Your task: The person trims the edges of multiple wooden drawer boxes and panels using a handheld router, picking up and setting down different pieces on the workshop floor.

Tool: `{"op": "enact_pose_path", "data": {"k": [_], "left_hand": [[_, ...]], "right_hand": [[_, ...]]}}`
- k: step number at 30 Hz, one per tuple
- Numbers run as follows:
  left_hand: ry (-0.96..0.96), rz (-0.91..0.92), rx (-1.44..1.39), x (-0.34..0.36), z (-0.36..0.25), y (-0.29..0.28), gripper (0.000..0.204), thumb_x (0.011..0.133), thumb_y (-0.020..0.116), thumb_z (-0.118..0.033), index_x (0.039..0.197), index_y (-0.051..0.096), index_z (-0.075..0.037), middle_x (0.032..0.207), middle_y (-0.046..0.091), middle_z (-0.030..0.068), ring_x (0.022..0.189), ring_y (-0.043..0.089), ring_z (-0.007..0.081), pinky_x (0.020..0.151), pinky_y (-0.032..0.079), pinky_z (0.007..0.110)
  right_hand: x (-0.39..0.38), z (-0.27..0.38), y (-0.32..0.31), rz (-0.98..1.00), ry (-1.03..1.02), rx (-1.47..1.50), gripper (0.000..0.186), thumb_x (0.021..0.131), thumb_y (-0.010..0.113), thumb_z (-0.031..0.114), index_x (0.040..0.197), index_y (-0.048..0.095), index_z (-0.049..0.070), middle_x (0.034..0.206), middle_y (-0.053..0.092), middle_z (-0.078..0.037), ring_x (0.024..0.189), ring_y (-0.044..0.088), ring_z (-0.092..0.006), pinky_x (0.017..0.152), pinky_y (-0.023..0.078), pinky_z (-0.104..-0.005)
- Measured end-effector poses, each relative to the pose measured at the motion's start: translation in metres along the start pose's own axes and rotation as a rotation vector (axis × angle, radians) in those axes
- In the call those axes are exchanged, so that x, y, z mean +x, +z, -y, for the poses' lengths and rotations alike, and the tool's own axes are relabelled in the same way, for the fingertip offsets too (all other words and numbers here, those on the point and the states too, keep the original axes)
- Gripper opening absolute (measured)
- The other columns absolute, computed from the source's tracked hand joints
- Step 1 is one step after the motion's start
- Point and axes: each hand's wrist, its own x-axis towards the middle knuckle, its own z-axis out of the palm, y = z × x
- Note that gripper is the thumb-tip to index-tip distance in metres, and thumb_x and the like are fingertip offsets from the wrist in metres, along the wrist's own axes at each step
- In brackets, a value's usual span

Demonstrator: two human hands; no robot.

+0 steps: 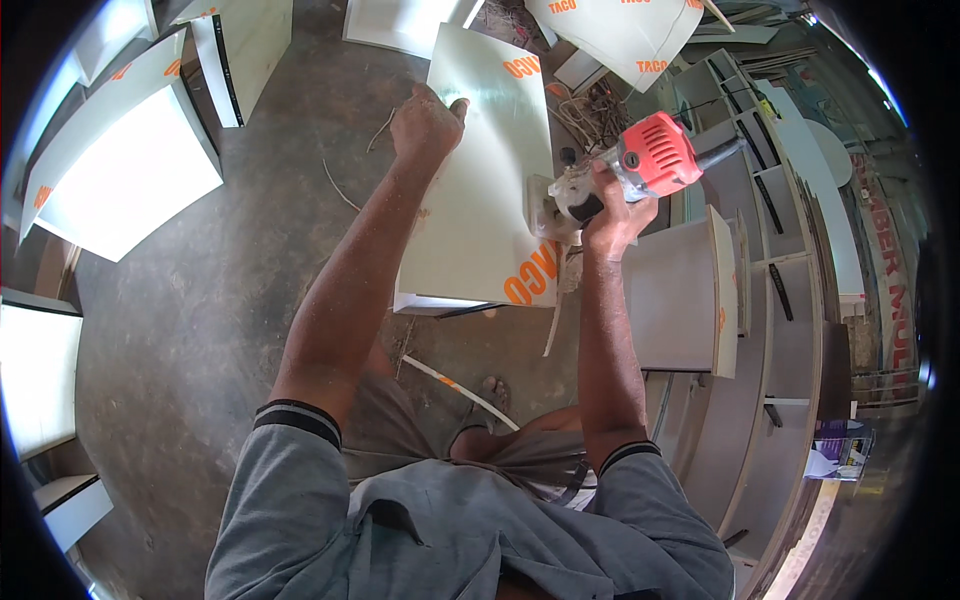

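In front of me lies a white film-covered panel point(480, 190) with orange print, the top face of a drawer-like box. My left hand point(428, 125) is closed over its left edge near the far end, thumb on the top face. At the opposite edge my right hand point(617, 215) grips a trim router point(655, 155) with a red motor housing and a clear base. The router lies tilted over sideways, its base against the panel's right edge and its cord end pointing right. A thin trimmed strip point(554, 315) hangs down beside the near right corner.
Another white strip point(460, 390) lies on the concrete floor point(190, 350) by my foot. White cabinet boxes point(130, 165) stand at the left. On the right are a drawer point(670, 295) and a long grey shelf unit point(785, 230). Tangled cords and scraps point(590, 115) lie beyond the router.
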Motion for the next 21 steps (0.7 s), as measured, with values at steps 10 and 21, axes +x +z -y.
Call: {"op": "enact_pose_path", "data": {"k": [10, 21], "left_hand": [[0.020, -0.010, 0.006, -0.002, 0.001, -0.001, 0.069, 0.090, 0.065, -0.056, 0.121, 0.053, 0.004, 0.117, 0.068, 0.0220, 0.111, 0.066, 0.0363, 0.093, 0.053, 0.046], [0.042, 0.002, -0.048, -0.009, 0.000, -0.006, 0.068, 0.090, 0.065, -0.055, 0.121, 0.054, 0.005, 0.114, 0.068, 0.0243, 0.108, 0.067, 0.0389, 0.092, 0.053, 0.047]], "right_hand": [[0.021, -0.018, 0.012, -0.006, -0.026, 0.002, 0.036, 0.073, 0.079, 0.005, 0.102, 0.059, 0.000, 0.089, 0.062, -0.002, 0.080, 0.058, -0.0130, 0.077, 0.048, -0.0292], [0.047, -0.038, 0.033, -0.044, -0.103, -0.005, 0.031, 0.073, 0.076, 0.009, 0.100, 0.062, 0.000, 0.090, 0.065, -0.004, 0.080, 0.061, -0.0137, 0.078, 0.049, -0.0290]]}}
